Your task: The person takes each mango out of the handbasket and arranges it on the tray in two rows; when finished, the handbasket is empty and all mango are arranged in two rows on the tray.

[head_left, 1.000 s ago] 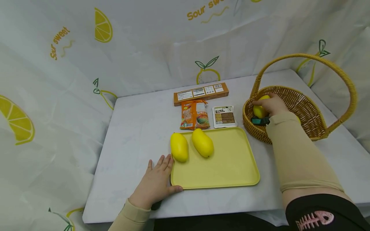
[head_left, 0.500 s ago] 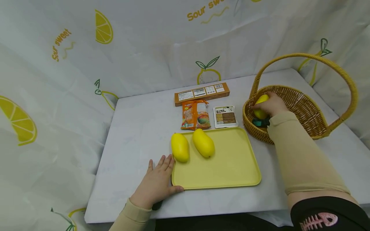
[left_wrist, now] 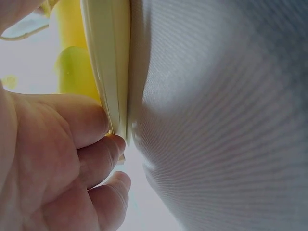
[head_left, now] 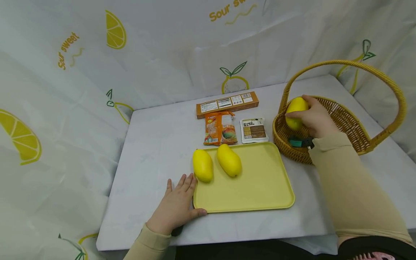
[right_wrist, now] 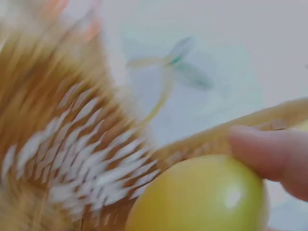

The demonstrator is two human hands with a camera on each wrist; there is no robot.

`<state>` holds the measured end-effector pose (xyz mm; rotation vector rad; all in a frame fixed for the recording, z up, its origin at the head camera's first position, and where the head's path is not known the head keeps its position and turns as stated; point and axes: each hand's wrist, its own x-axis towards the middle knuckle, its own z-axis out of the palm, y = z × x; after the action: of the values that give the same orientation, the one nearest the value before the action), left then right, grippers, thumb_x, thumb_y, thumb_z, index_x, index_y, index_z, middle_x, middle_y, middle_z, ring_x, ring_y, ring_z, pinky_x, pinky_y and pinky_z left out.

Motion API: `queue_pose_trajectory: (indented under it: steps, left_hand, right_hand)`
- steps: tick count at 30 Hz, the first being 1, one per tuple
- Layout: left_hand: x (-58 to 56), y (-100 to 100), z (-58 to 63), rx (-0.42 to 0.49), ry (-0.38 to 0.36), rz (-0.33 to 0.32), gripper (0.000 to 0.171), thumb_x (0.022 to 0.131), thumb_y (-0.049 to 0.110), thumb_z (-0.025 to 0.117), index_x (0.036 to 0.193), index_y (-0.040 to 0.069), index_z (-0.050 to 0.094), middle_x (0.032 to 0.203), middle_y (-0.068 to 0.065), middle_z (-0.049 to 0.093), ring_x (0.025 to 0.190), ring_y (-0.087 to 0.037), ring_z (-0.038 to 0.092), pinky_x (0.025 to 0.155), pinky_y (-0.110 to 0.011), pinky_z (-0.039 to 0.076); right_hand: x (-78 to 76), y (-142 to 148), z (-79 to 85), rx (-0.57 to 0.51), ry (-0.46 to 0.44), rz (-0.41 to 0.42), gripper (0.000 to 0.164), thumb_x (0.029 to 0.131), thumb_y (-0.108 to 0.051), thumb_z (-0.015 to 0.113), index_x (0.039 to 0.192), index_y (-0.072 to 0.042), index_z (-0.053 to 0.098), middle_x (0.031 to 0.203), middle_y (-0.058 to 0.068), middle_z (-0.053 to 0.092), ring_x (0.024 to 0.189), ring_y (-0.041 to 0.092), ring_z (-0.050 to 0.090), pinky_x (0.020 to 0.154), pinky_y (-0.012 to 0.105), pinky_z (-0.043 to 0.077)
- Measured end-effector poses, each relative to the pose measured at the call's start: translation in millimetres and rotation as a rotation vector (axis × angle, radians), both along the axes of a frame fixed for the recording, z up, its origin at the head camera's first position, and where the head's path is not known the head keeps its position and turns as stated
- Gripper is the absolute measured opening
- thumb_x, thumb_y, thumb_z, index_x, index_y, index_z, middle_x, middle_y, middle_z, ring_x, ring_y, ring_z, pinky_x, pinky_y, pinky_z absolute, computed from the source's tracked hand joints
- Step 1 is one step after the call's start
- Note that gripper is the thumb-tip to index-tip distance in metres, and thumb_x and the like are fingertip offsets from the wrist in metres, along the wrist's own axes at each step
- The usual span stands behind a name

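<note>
My right hand (head_left: 319, 117) grips a yellow mango (head_left: 296, 113) inside the left part of the wicker basket (head_left: 292, 154), thumb and fingers on its two sides. In the right wrist view the mango (right_wrist: 202, 197) looks smooth and shiny, with a fingertip pressed against it. My left hand (head_left: 176, 207) lies with spread, straight fingers at the left edge of the pale yellow tray (head_left: 253, 191), its fingertips right at the rim. Two more mangoes, one at the left edge (head_left: 202, 165) and one beside it (head_left: 229, 160), rest on the tray's upper left.
Behind the tray lie an orange snack packet (head_left: 220, 128), a small white-and-brown packet (head_left: 254, 130) and a long brown box (head_left: 227, 104). The basket's tall handle (head_left: 402, 104) arches above my right forearm. A patterned white cloth (head_left: 169, 54) hangs behind the table.
My right hand has lifted the mango slightly up within the basket, and the wrist has shifted a little to the right. My left hand stays where it was at the tray.
</note>
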<state>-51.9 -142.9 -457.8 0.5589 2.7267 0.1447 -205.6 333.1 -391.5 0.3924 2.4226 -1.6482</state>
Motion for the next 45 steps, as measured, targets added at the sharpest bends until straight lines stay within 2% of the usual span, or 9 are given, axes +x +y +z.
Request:
queue_pose_trajectory:
  steps: [5, 8, 11, 14, 18, 32, 37, 41, 45]
  left_hand:
    - [-0.4, 0, 0.2, 0.004, 0.003, -0.003, 0.12, 0.089, 0.08, 0.075, 0.173, 0.004, 0.034, 0.182, -0.014, 0.027, 0.17, -0.038, 0.026, 0.129, -0.081, 0.015]
    - [-0.3, 0, -0.1, 0.002, 0.008, -0.005, 0.12, 0.089, 0.08, 0.075, 0.173, 0.003, 0.034, 0.182, -0.014, 0.028, 0.169, -0.038, 0.026, 0.129, -0.081, 0.016]
    - [-0.1, 0, -0.7, 0.001, 0.014, -0.006, 0.12, 0.089, 0.079, 0.075, 0.172, 0.003, 0.035, 0.182, -0.014, 0.028, 0.169, -0.039, 0.027, 0.129, -0.081, 0.017]
    - [-0.3, 0, -1.6, -0.002, 0.015, -0.005, 0.12, 0.089, 0.079, 0.075, 0.172, 0.003, 0.035, 0.182, -0.014, 0.028, 0.169, -0.039, 0.027, 0.129, -0.081, 0.017]
    - [-0.7, 0, -3.7, -0.009, 0.011, -0.002, 0.12, 0.089, 0.08, 0.075, 0.173, 0.004, 0.035, 0.182, -0.014, 0.028, 0.169, -0.039, 0.026, 0.129, -0.081, 0.016]
    - [-2.8, 0, -3.4, 0.0, 0.003, 0.0, 0.121, 0.09, 0.079, 0.075, 0.174, 0.004, 0.031, 0.183, -0.013, 0.025, 0.17, -0.038, 0.024, 0.13, -0.08, 0.014]
    - [-3.6, -1, -5.0, 0.004, 0.012, -0.007, 0.121, 0.09, 0.079, 0.075, 0.174, 0.004, 0.031, 0.183, -0.014, 0.025, 0.17, -0.039, 0.025, 0.129, -0.081, 0.014]
    - [-3.3, -1, -6.5, 0.002, 0.021, -0.013, 0.121, 0.089, 0.08, 0.075, 0.174, 0.004, 0.031, 0.183, -0.015, 0.026, 0.169, -0.039, 0.026, 0.129, -0.081, 0.016]
    - [-3.6, -1, -6.7, 0.003, 0.022, -0.012, 0.121, 0.089, 0.079, 0.075, 0.174, 0.004, 0.031, 0.182, -0.014, 0.026, 0.169, -0.039, 0.026, 0.129, -0.081, 0.015]
  right_hand:
    - [15.1, 12, 6.2, -0.684, 0.027, 0.009, 0.098, 0.113, -0.014, 0.061, 0.178, -0.037, -0.01, 0.171, -0.006, 0.033, 0.119, 0.005, 0.059, 0.09, 0.02, 0.057]
    - [29.9, 12, 2.9, -1.106, 0.133, 0.073, 0.083, 0.113, 0.002, 0.049, 0.178, -0.036, 0.013, 0.151, -0.004, 0.051, 0.116, 0.017, 0.069, 0.089, 0.033, 0.063]
    - [45.7, 5, 0.1, -1.437, 0.229, 0.174, 0.062, 0.112, 0.007, 0.041, 0.168, -0.02, 0.04, 0.153, 0.01, 0.058, 0.124, 0.037, 0.071, 0.099, 0.046, 0.065]
    - [55.7, -5, -3.5, -1.656, 0.271, 0.327, 0.05, 0.111, 0.009, 0.04, 0.158, -0.007, 0.05, 0.156, 0.021, 0.055, 0.138, 0.055, 0.062, 0.116, 0.057, 0.056]
    - [67.0, -23, -12.2, -1.743, 0.281, 0.505, 0.054, 0.108, 0.01, 0.043, 0.161, -0.002, 0.047, 0.158, 0.026, 0.052, 0.151, 0.057, 0.049, 0.127, 0.059, 0.043]
    - [103.7, -76, -68.4, -1.542, 0.182, 0.486, 0.071, 0.109, 0.005, 0.052, 0.172, -0.025, 0.038, 0.168, 0.006, 0.048, 0.152, 0.036, 0.056, 0.129, 0.043, 0.042]
    - [108.3, -87, -75.8, -1.042, 0.262, 0.31, 0.079, 0.107, 0.01, 0.053, 0.173, -0.026, 0.031, 0.17, -0.001, 0.038, 0.142, 0.015, 0.058, 0.111, 0.028, 0.056]
    - [109.1, -98, -70.6, -0.601, 0.225, 0.201, 0.094, 0.103, 0.008, 0.068, 0.178, -0.02, 0.018, 0.178, 0.011, 0.024, 0.141, 0.022, 0.053, 0.102, 0.022, 0.058]
    - [106.9, -109, -64.4, -0.01, 0.233, 0.238, 0.106, 0.096, -0.014, 0.086, 0.179, -0.014, 0.02, 0.18, 0.023, 0.026, 0.151, 0.043, 0.046, 0.116, 0.048, 0.053]
